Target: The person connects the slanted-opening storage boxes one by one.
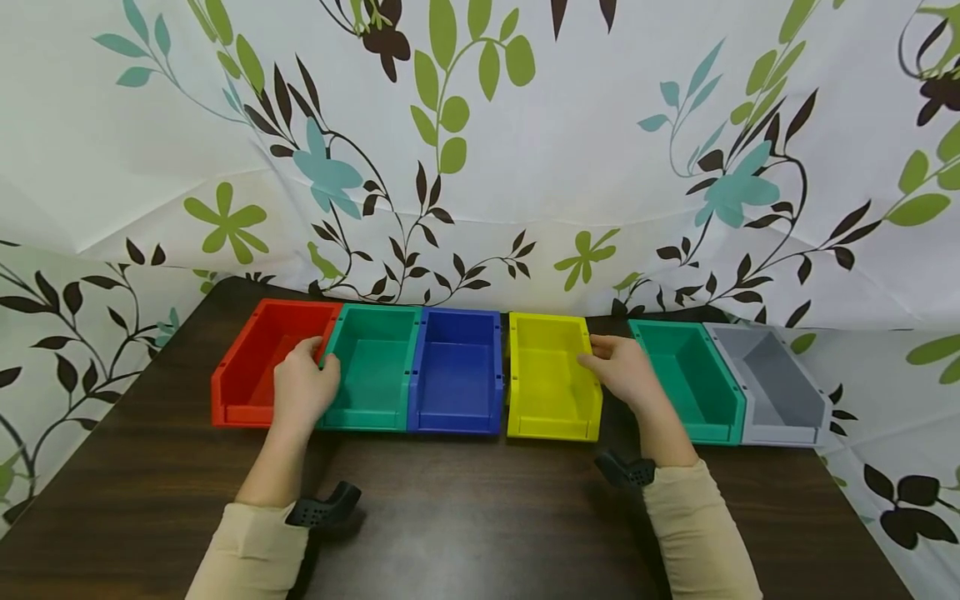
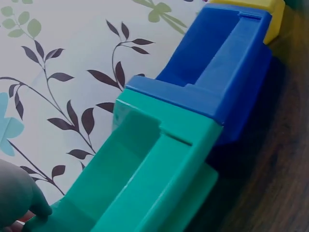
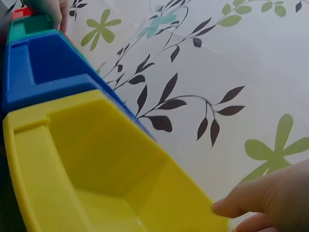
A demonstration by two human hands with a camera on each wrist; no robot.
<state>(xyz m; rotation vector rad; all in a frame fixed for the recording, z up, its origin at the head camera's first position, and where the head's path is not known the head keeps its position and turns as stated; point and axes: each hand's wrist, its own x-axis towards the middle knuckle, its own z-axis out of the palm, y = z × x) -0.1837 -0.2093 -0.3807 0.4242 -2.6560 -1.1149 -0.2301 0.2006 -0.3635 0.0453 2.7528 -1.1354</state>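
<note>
A row of open plastic bins stands across the table. My left hand (image 1: 303,385) grips the left side wall of a green bin (image 1: 363,418), where it meets the red bin (image 1: 243,415). In the left wrist view, the thumb (image 2: 41,205) lies over the green bin's rim. My right hand (image 1: 626,371) pinches the right wall of the yellow bin (image 1: 553,427), thumb on the inner side and fingers outside. Between the green and yellow bins is a blue bin (image 1: 456,422), close against the green one, with a thin gap beside the yellow one. No contents show in these bins.
Right of the yellow bin, past a gap, a second green bin (image 1: 708,432) and a grey bin (image 1: 783,433) stand side by side. Behind the dark wooden table (image 1: 465,517) hangs a white cloth (image 1: 585,150) with leaf and flower prints.
</note>
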